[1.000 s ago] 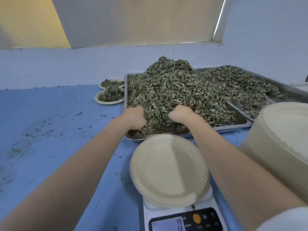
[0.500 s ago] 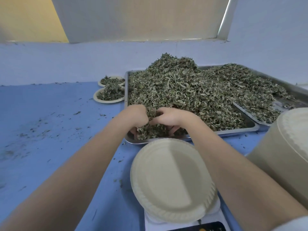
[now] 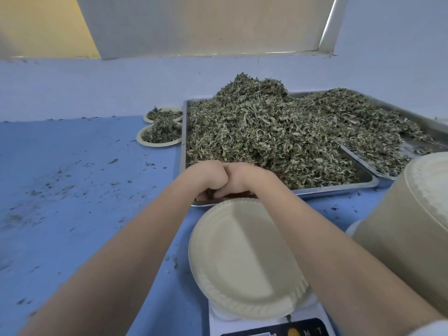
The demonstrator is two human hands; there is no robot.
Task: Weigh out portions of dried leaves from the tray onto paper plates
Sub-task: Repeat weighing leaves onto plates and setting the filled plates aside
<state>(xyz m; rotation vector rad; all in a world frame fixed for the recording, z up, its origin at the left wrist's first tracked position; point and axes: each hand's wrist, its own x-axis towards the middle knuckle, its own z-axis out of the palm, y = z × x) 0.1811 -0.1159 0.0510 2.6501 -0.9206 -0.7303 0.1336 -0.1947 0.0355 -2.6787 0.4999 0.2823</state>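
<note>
A steel tray (image 3: 339, 187) holds a big heap of dried green leaves (image 3: 261, 132). At its near left corner my left hand (image 3: 208, 175) and my right hand (image 3: 242, 177) are pressed side by side, fingers curled round a clump of leaves between them. The fingertips are mostly hidden under the hands. Just in front of the hands an empty paper plate (image 3: 242, 260) sits on a white scale (image 3: 266, 323).
A second tray (image 3: 426, 122) of leaves lies behind on the right. Two filled plates (image 3: 160, 134) stand left of the tray. A tall stack of paper plates (image 3: 412, 226) rises at the right. Leaf crumbs litter the blue table (image 3: 72, 190).
My hands have come together from apart in the heap, closing on a clump of leaves and drawing it toward the tray's near edge.
</note>
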